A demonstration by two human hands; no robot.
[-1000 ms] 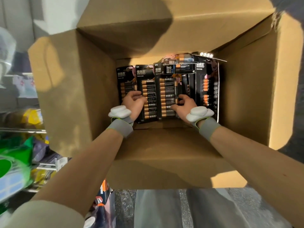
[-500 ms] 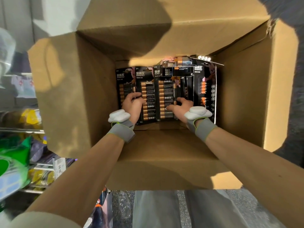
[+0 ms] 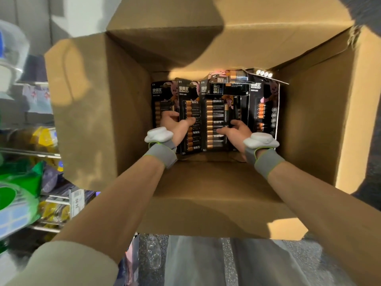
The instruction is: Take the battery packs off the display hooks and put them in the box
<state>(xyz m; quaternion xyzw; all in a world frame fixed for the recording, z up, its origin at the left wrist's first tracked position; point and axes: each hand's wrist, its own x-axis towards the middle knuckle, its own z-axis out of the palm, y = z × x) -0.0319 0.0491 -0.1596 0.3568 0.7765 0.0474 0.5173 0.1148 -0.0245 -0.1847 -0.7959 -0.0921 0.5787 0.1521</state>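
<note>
Down in the cardboard box [image 3: 99, 112], black battery packs [image 3: 216, 112] of copper-topped cells lie side by side. At 9 o'clock the left hand [image 3: 175, 129] has its grip pinched on one pack's edge; the right hand [image 3: 235, 132], grip released, rests on another.

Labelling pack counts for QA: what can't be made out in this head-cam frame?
Head view only.
- Display hooks: out of frame, so packs left on them are unknown.
- Floor of the brown cardboard box: covered by the black card battery packs; layers beneath cannot be counted.
- Left hand fingertips: behind the pack it holds.
- Right hand: palm contact hidden by its own back.
- Colourful shelf goods: blurred at the left edge.
</note>
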